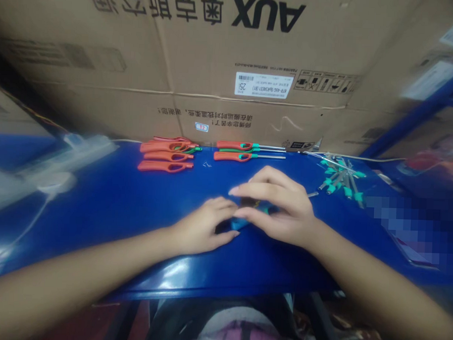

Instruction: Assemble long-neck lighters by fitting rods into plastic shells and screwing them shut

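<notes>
My left hand is closed around the near end of a blue lighter, low over the blue table. My right hand curves over the same lighter from the right, its thumb and fingers bent around it. A bit of teal shows under the right fingers. Most of the lighter is hidden by both hands. Just beyond the right hand, a thin metal tube lies on the table.
Several orange lighter bodies lie at the back left. Beside them are orange and green lighters with metal tubes. A pile of metal tubes with teal ends lies at the right. A large cardboard box stands behind the table.
</notes>
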A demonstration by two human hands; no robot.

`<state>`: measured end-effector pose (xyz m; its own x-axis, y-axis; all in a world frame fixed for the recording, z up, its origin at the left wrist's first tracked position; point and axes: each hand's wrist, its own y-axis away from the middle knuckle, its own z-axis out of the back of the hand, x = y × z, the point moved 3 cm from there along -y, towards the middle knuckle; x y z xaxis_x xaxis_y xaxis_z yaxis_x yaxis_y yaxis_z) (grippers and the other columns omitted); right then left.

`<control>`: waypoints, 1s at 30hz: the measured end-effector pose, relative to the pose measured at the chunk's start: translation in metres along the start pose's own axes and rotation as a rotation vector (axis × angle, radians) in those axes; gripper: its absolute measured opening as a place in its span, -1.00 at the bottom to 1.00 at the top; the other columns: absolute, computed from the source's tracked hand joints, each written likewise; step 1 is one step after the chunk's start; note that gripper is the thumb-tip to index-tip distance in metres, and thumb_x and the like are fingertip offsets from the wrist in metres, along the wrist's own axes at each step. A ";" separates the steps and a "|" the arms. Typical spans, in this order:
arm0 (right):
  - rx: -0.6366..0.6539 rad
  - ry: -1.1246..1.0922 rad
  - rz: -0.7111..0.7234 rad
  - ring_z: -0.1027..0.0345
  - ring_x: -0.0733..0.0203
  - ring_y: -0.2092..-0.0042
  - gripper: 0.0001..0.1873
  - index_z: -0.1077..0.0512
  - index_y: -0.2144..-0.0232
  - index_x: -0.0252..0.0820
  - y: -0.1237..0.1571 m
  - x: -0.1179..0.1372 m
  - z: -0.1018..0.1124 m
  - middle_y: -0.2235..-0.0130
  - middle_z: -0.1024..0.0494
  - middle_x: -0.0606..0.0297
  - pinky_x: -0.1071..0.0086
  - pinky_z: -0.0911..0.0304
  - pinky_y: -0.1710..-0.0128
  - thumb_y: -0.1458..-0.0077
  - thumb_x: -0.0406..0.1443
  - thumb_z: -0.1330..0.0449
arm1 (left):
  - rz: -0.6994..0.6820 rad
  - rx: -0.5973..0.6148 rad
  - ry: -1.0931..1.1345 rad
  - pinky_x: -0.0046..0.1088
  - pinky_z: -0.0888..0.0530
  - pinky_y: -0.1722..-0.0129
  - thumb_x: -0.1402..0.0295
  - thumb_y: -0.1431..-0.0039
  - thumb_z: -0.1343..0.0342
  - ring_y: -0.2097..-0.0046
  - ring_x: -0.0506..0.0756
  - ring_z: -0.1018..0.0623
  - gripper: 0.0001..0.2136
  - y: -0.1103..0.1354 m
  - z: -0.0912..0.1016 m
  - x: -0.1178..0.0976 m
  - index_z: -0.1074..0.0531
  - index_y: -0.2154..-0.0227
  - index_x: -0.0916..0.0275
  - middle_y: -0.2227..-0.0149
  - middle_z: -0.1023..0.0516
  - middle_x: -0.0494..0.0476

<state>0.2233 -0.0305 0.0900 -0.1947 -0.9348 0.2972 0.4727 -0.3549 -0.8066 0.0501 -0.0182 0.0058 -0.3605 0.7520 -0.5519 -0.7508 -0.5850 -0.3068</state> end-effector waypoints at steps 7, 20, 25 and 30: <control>0.138 -0.210 -0.119 -0.44 0.17 0.01 -0.58 -0.36 -0.19 -0.28 -0.001 -0.001 -0.002 -0.01 -0.55 0.05 0.20 -0.38 -0.04 -0.35 -0.44 0.01 | -0.015 0.022 -0.004 -0.08 -0.35 -0.22 0.31 -0.29 -0.18 -0.17 0.26 -0.44 -0.67 0.000 0.000 0.000 -0.42 -0.09 0.18 -0.11 -0.49 0.24; 0.109 -0.176 -0.075 -0.45 0.15 0.03 -0.63 -0.43 -0.11 -0.35 -0.004 0.001 -0.001 0.09 -0.59 0.05 0.20 -0.39 -0.02 -0.30 -0.47 -0.03 | -0.023 0.012 0.010 -0.11 -0.34 -0.23 0.32 -0.28 -0.19 -0.19 0.25 -0.44 -0.68 -0.001 0.000 0.000 -0.42 -0.08 0.19 -0.14 -0.48 0.23; -0.010 -0.031 -0.034 -0.40 0.24 0.26 -0.82 -0.54 0.13 -0.21 -0.002 -0.004 0.002 0.25 -0.60 0.21 0.34 -0.40 0.22 -0.18 -0.39 -0.29 | -0.001 0.010 -0.010 -0.14 -0.42 -0.12 0.29 -0.28 -0.19 -0.07 0.23 -0.50 -0.74 0.000 0.000 0.001 -0.47 0.01 0.21 -0.01 -0.54 0.21; 0.068 -0.064 -0.041 -0.44 0.14 0.04 -0.70 -0.47 -0.03 -0.28 -0.002 -0.007 0.003 0.12 -0.59 0.08 0.19 -0.38 -0.01 -0.28 -0.43 -0.12 | 0.001 0.030 -0.010 -0.11 -0.38 -0.17 0.29 -0.28 -0.19 -0.11 0.24 -0.48 -0.66 -0.001 -0.001 0.002 -0.44 -0.09 0.19 -0.04 -0.53 0.22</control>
<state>0.2261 -0.0230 0.0913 -0.1611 -0.9178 0.3628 0.5228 -0.3911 -0.7575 0.0504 -0.0168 0.0045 -0.3665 0.7545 -0.5444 -0.7668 -0.5763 -0.2826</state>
